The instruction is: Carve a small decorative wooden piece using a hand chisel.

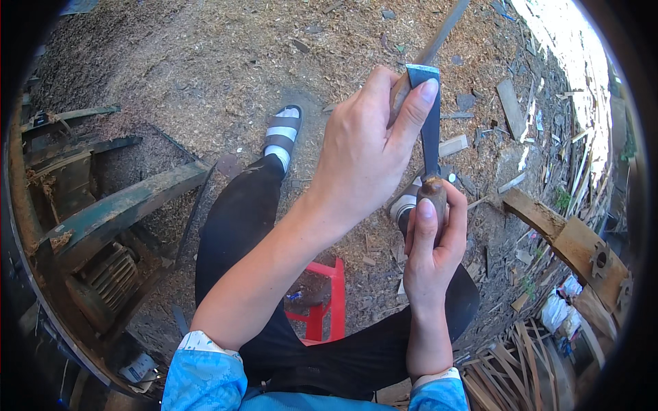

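My right hand (435,243) is closed around the short wooden handle of a chisel (431,133). Its dark flat blade points away from me, and the bright, wide cutting edge is at the far end. In my left hand (373,137) is a long, narrow grey-brown strip (439,38), whose material I cannot make out. It slants up to the right past the chisel's tip. My left thumb lies over the blade near the cutting edge, and the fingers curl behind the strip, partly hidden.
Beneath me stands a red plastic stool (336,301). A rusty green metal frame with a finned motor (113,277) is at left. Sawdust and scraps cover the ground (205,75). At right lie a wooden beam (538,216), thin wood strips (524,370) and white plastic (558,312).
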`<state>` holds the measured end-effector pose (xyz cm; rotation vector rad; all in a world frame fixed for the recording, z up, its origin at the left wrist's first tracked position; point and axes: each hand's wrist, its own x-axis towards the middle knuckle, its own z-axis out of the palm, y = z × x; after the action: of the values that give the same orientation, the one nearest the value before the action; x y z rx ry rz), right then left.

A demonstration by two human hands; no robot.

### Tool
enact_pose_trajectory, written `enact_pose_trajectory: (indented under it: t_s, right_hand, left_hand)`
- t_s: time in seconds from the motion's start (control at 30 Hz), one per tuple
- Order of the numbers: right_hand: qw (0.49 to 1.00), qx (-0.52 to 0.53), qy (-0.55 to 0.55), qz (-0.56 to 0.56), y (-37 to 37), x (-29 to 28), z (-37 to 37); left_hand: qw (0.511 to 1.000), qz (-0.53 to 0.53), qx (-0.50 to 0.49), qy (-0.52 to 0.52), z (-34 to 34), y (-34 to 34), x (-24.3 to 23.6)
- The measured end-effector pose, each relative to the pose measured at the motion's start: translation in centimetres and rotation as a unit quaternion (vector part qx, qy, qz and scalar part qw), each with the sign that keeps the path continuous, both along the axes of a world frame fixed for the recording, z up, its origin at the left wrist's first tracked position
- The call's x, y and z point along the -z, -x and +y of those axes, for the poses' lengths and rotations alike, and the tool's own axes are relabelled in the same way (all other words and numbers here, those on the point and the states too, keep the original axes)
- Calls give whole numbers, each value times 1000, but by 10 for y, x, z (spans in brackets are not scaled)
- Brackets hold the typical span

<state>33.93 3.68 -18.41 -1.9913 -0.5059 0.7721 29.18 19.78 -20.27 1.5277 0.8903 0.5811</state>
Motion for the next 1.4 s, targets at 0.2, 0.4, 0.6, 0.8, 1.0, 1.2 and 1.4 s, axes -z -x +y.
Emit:
enact_pose_trajectory:
  t_s: [0.2,0.4,0.6,0.8,1.0,1.2,1.4]
  right_hand:
    - [986,86,-73,120,-8,3,6]
    - [972,96,-98,189,-18,9,8]
    - [973,54,-72,213,-16,5,8]
    - [971,47,-74,222,-16,7,7]
    - [971,45,-68,224,-16,6,7]
    - [970,44,-71,227,-16,7,9]
    - [970,52,-75,227,-15,5,10]
  left_hand:
    - [989,8,-17,-145,-2,-2,16]
    - [988,10,-50,-146,2,-6,23]
    - [997,-23,-40,58,8,-7,15]
    - [983,-72,-62,157,10,-9,20]
    - [985,-57,-62,150,11,-9,22]
    - [988,-37,-54,139,10,-8,26]
    - [985,-45,-37,162,13,-4,19]
